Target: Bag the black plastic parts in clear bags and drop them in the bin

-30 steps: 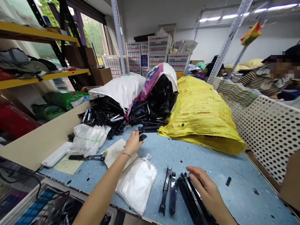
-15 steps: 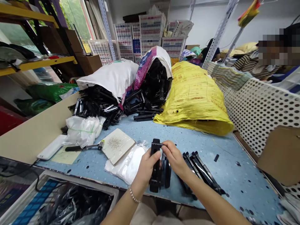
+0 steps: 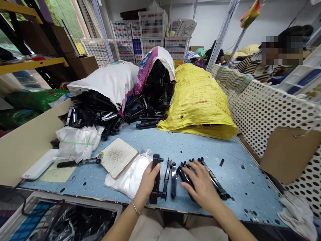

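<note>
L hand (image 3: 147, 180) clamps one black bracket (image 3: 156, 160) at 6 o'clock; R hand (image 3: 200, 187), fingers spread, rests on laid-out brackets (image 3: 219, 189) (just a few done). Big pile (image 3: 100, 113) at 11 o'clock looks left to do.

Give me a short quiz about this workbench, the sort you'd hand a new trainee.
1. Pick one: what does the left hand grip?
A) a pair of scissors
B) a long black plastic piece
C) a screwdriver
2. True or false: the right hand lies open on the row of black pieces.
3. Fill in: on the blue table, the hammer lies to the ____ of the pale square board.

Key: 1 B; 2 true; 3 left.
</note>
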`<state>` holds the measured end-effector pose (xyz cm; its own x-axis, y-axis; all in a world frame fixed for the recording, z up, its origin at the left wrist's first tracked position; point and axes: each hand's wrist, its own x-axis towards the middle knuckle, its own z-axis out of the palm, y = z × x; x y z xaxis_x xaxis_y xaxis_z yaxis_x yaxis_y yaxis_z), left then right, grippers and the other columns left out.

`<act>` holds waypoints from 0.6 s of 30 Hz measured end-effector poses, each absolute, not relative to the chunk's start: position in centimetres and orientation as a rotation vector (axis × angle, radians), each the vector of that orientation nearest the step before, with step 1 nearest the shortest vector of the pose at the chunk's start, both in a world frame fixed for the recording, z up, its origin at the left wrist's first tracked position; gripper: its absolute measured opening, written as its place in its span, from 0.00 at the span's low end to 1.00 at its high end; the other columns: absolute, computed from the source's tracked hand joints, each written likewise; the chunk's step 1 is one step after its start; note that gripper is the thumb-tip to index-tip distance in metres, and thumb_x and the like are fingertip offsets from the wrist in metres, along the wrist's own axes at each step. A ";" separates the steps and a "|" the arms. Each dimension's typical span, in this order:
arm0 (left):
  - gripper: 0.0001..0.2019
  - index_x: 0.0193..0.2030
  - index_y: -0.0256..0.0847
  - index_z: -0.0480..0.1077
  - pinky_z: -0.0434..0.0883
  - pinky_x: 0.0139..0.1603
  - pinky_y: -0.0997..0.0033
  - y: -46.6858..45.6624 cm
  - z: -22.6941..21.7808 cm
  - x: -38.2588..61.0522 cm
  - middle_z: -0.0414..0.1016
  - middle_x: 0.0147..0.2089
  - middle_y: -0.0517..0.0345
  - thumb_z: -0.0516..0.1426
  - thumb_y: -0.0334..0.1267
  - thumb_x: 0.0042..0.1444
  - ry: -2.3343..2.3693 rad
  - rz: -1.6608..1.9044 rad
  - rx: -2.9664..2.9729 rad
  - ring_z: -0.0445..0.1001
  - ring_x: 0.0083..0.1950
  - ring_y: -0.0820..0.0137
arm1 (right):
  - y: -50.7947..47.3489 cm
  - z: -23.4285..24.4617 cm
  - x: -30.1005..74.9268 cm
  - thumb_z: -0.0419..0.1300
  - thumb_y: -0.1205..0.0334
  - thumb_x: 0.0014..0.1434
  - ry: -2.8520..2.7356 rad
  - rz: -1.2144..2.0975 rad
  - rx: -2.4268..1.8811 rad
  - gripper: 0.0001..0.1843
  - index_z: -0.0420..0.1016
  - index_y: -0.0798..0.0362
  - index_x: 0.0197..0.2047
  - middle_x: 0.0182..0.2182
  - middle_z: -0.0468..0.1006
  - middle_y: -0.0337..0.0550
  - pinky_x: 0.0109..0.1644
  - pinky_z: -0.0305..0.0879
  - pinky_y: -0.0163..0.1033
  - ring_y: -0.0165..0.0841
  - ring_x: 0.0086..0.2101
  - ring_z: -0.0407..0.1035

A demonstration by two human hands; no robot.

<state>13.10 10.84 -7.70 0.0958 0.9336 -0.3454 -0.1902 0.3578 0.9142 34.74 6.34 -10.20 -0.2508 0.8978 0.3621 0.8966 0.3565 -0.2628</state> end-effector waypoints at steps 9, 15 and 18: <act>0.28 0.34 0.36 0.69 0.67 0.26 0.74 8.9 -9.6 16.2 0.74 0.23 0.55 0.53 0.64 0.50 1.101 0.856 0.586 0.72 0.23 0.71 | 6.2 -10.4 38.1 0.50 0.55 0.64 -2.026 -0.145 -1.696 0.25 0.57 0.50 0.63 0.61 0.61 0.58 0.58 0.58 0.66 0.50 0.60 0.57; 0.30 0.30 0.33 0.75 0.69 0.26 0.67 5.8 -6.1 11.5 0.76 0.24 0.45 0.48 0.61 0.54 0.638 0.004 0.657 0.75 0.24 0.62 | 3.3 -5.5 34.0 0.52 0.69 0.63 -2.598 0.256 -0.792 0.26 0.58 0.48 0.63 0.57 0.70 0.49 0.59 0.65 0.45 0.37 0.58 0.63; 0.29 0.32 0.36 0.76 0.71 0.35 0.60 6.0 -6.2 9.7 0.78 0.30 0.45 0.47 0.61 0.56 0.947 0.355 0.926 0.76 0.33 0.57 | 3.7 -6.3 33.7 0.55 0.64 0.62 -2.467 0.523 -0.889 0.25 0.61 0.52 0.62 0.55 0.73 0.52 0.56 0.68 0.44 0.40 0.54 0.67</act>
